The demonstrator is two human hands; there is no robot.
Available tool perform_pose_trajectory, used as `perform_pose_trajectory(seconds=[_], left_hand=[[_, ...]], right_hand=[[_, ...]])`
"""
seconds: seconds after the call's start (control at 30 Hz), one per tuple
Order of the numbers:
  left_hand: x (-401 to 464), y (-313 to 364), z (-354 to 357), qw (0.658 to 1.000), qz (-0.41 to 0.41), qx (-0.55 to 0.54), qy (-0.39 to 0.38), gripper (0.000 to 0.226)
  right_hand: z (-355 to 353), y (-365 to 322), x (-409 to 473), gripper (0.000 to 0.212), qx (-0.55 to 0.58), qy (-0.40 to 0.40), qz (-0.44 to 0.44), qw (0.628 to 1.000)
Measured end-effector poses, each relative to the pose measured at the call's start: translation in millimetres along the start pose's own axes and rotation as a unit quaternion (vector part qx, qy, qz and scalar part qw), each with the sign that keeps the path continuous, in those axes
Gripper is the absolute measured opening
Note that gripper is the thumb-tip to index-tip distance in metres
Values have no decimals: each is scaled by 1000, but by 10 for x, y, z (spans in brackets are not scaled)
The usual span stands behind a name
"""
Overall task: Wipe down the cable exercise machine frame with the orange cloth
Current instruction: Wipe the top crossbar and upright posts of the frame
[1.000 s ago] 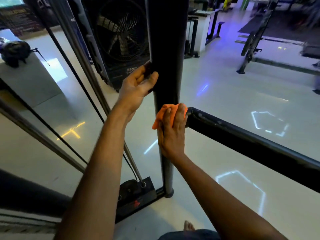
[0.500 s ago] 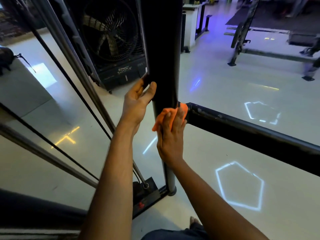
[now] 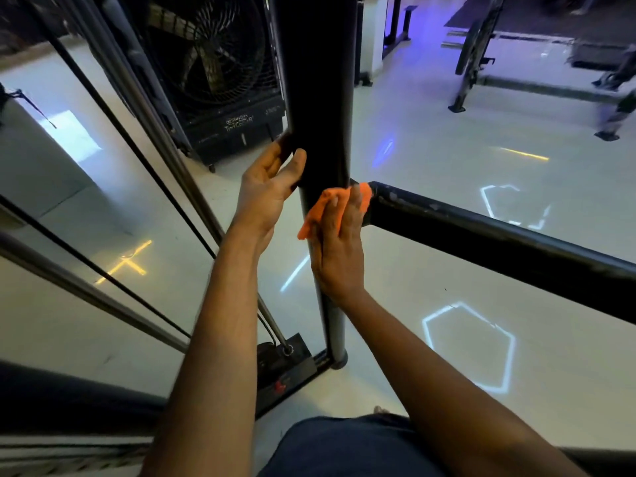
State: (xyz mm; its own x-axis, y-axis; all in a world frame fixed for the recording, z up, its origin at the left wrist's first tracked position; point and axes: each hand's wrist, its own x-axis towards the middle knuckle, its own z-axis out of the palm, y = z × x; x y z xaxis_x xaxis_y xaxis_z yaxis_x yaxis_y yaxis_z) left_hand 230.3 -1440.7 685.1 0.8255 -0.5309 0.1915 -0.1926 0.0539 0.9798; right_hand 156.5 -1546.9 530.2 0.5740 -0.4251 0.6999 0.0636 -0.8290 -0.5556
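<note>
At the centre of the scene, the black upright post [image 3: 320,98] of the cable machine frame rises from the pale floor [image 3: 447,139]; the left hand [image 3: 266,197] has its grip wrapped around the post's left side, thumb in front; just below, the right hand [image 3: 339,249] presses the orange cloth [image 3: 321,210] flat against the post with straight fingers, at the joint where the horizontal black bar [image 3: 499,235] runs right; a large fan [image 3: 213,53] stands far left.

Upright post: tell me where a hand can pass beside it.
Free: right of the upright post above the crossbar, and beneath that bar. Crowded: the left side, with the left hand, cables and fan.
</note>
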Motion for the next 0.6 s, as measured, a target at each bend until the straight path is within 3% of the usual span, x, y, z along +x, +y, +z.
perform_pose_trajectory(seconds=[0.17, 0.37, 0.6], left_hand=[[-42, -173, 43, 1000, -14, 9, 6, 50], [-66, -260, 30, 999, -30, 18, 12, 52], [-81, -342, 40, 999, -33, 12, 11, 53]], right_hand=[[20, 156, -401, 115, -20, -68, 29, 997], [-73, -77, 137, 102, 16, -10, 23, 1000], [48, 259, -371, 116, -25, -77, 10, 997]])
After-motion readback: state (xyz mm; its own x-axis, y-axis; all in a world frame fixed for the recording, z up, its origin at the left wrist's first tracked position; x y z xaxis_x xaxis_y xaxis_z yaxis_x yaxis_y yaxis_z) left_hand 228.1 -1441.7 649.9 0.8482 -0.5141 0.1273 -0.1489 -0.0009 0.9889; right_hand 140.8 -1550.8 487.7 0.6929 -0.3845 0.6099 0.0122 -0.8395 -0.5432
